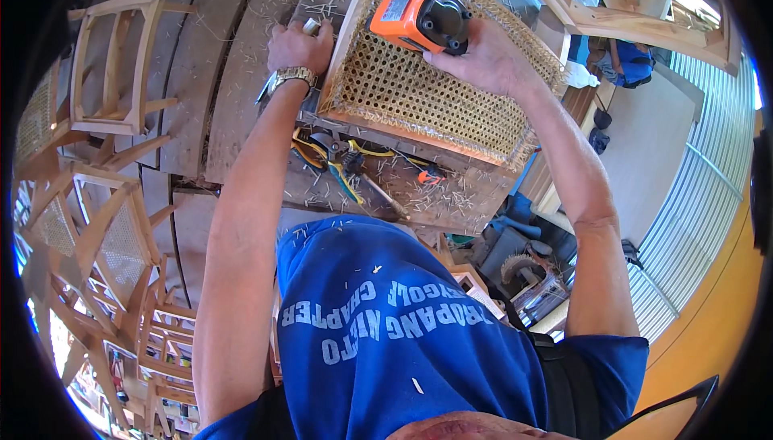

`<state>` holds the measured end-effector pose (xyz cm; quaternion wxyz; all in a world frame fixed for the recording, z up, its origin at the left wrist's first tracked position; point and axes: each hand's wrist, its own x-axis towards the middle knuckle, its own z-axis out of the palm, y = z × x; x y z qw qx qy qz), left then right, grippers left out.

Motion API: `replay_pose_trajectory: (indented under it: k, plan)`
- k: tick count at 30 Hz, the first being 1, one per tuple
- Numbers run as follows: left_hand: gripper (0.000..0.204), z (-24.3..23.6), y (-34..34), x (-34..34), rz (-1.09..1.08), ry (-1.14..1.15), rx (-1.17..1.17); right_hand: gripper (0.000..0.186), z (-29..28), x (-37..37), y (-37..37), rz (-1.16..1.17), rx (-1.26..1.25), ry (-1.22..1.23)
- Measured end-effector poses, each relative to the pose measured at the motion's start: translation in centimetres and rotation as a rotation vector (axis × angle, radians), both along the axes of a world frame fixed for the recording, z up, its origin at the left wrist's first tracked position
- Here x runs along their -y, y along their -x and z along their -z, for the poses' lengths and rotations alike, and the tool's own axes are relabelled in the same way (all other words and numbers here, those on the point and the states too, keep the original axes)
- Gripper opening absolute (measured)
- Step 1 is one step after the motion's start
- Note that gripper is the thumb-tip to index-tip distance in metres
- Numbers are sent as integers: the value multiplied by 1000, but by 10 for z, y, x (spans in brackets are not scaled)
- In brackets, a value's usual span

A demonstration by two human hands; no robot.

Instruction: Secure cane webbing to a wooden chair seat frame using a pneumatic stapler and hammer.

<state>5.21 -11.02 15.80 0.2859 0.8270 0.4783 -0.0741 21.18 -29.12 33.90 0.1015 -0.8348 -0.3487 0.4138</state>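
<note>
My right hand point(493, 60) is closed around the grip of an orange and black staple gun point(407, 17), its round bolted cap facing up. The staple gun is over a woven cane panel point(390, 78) set in a pale wooden frame point(345, 41); the panel hides behind it where its nose is. At the frame's left side, my left hand point(299, 47) is closed on a slim tool with a metal end point(311, 27). A thin blade-like tip shows below that wrist, and the rest is hidden by the fingers. Frayed cane ends line the panel's edges.
Yellow-handled pliers point(310, 150) and cutters point(348, 173), plus a small orange tool point(431, 176), lie on the wooden bench point(451, 206) among cane scraps. Wooden chair frames point(113, 61) crowd the left; another frame point(636, 21) stands upper right. A circular saw point(527, 275) sits lower right.
</note>
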Motion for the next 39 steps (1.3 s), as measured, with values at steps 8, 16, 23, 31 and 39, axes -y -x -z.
replay_pose_trajectory:
  k: [8, 16, 23, 31, 39]
  plan:
    - [62, 1, 1, 0, 5, 7, 4, 37, 7, 0, 3, 37, 17, -17]
    - [63, 10, 2, -1, 39, -65, 17, 39, 5, -4, 3, 48, -5, -5]
    - [62, 1, -3, -1, -7, -24, -31, 40, -2, 26, -31, 103, 80, -55]
    - [60, 6, 0, 1, -13, -42, -4, 40, 0, 15, -36, 46, 88, -118]
    - [59, 1, -3, -1, 14, -18, -40, 37, -3, 18, -49, 117, 65, -66]
